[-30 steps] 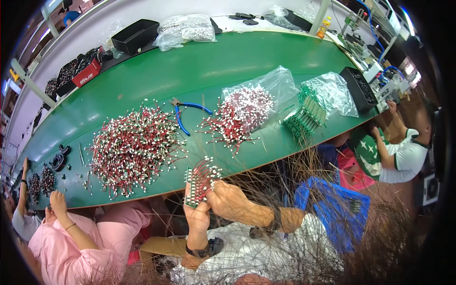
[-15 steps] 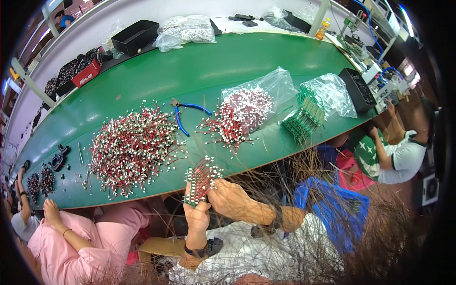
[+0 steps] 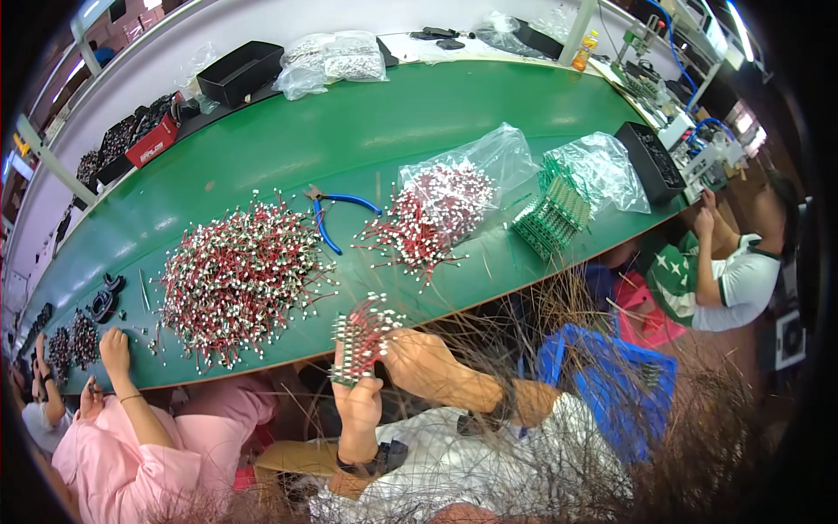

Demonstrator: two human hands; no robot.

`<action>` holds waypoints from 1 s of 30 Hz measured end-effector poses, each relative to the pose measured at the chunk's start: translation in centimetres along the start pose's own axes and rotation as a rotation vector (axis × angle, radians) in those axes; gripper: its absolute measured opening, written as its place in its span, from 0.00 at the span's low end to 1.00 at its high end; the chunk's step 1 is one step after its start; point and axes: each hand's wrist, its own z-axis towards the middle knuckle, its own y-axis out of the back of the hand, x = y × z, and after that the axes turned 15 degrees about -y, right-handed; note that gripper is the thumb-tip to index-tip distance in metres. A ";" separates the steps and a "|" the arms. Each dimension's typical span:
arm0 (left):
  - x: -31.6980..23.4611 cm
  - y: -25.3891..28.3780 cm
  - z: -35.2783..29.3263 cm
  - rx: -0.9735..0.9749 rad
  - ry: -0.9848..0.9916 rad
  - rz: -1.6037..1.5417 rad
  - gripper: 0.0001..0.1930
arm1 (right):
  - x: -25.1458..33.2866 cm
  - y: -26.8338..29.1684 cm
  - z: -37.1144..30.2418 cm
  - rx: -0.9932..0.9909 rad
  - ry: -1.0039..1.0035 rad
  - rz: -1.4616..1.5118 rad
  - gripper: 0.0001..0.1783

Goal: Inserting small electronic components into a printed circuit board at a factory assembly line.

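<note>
The left hand (image 3: pixel 358 409) is closed around the low end of a small green board (image 3: pixel 349 360), thumb in front, in the lower middle of the frame. The right hand (image 3: pixel 426 368) is curled up just beside it, close to the red wires (image 3: pixel 375 321); I cannot tell if its fingers pinch one. The board stands almost upright, its long side going up and down, and its wires with white ends poke up and to the right.

Left of the middle sits a big pile of red and white wires (image 3: pixel 240 284). Cutters with blue handles (image 3: pixel 327 229) lie spread open beside its top right. In the middle, a smaller wire pile (image 3: pixel 419 231) is partly under a clear bag (image 3: pixel 508 155). Right of that is a stack of green boards (image 3: pixel 552 220). All these lie on a green table (image 3: pixel 367 127).
</note>
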 end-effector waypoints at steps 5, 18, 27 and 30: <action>0.6 2.0 0.4 -0.151 -0.063 -0.244 0.38 | -3.7 2.3 2.3 -0.083 -0.035 -0.009 0.04; 0.9 3.0 0.7 -0.138 -0.087 -0.353 0.29 | -7.7 3.3 5.6 -0.242 -0.021 0.036 0.07; -0.5 1.7 1.0 -0.134 -0.071 -0.296 0.31 | -5.8 4.3 5.7 -0.122 -0.344 0.563 0.03; -1.7 0.3 1.5 -0.177 -0.093 -0.367 0.34 | -5.3 4.5 5.0 -0.068 -0.337 0.579 0.03</action>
